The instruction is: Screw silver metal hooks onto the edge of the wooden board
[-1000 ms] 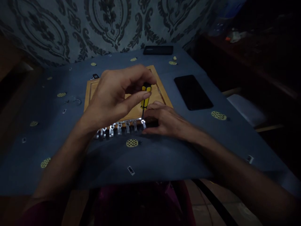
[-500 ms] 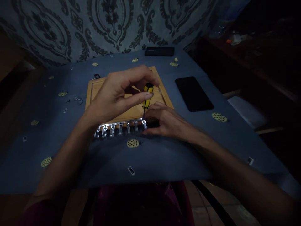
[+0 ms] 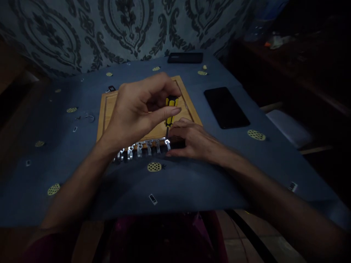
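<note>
Across the blue tablecloth (image 3: pixel 178 193), at the wooden board's (image 3: pixel 192 106) near edge, the left hand (image 3: pixel 137 109) grips the yellow-black screwdriver (image 3: pixel 171 109), best kept upright above the metal hook rail (image 3: pixel 149 143) which the right hand (image 3: pixel 194 140) steadies with bent fingers.

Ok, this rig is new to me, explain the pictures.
There is no robot, only a person's two bare hands. One camera worn on the head takes every picture, looking forward and down. The left hand holds a yellow and black screwdriver, its shaft pointing down at the right end of a row of metal pieces. The right hand is beside that end. The row runs along the near edge of a wooden board. On the blue cloth lie a black phone and, farther back, a dark flat object.
</note>
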Motion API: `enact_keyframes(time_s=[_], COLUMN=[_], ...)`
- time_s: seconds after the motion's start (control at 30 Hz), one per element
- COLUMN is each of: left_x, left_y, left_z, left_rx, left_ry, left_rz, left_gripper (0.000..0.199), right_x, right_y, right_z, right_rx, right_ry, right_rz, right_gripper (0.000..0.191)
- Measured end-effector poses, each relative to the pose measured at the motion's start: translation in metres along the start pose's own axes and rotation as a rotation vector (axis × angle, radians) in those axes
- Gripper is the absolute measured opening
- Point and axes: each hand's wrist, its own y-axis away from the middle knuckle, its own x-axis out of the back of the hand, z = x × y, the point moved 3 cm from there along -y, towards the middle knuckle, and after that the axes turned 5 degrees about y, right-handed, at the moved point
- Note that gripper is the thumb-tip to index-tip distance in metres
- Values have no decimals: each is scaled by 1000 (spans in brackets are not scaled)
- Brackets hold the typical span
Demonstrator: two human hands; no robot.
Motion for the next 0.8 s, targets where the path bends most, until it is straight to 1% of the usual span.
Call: enact_keyframes(time_s=[0.13, 0.27, 0.43, 0.47, 0.53, 0.57, 0.63, 0.7, 0.73, 0.8], left_x=[3, 7, 10, 10, 13, 15, 22, 30, 33, 38], left_y=[-1, -2, -5, -5, -6, -7, -8, -9, -9, -10], left_z=[0, -3, -4, -3, 0, 2, 9, 15, 16, 15], left_rx=[0, 2, -10, -18, -40, -75, -187, -303, -318, -293], left_ry=[134, 232, 250, 246, 228, 213, 143, 82, 69, 49], left_rz=[-77, -142, -243, -244, -186, -130, -13, 66, 97, 143], left_gripper=[21, 16, 15, 15, 15, 15, 14, 15, 16, 16], right_x=[0, 1, 1, 1, 0, 0, -1, -2, -2, -2], right_y=[0, 1, 1, 1, 1, 1, 1, 2, 2, 2], right_z=[-1, -1, 0, 0, 1, 2, 3, 5, 5, 6], right_rx=[-10, -17, -14, -9, -3, 0, 9, 22, 29, 33], right_ry=[6, -22, -28, -24, -20, -21, -29, -41, -47, -55], right_rz=[-17, -24, -19, -16, -8, -2, 10, 15, 17, 19], right_gripper=[29, 30, 32, 32, 32, 33, 36, 41, 42, 42])
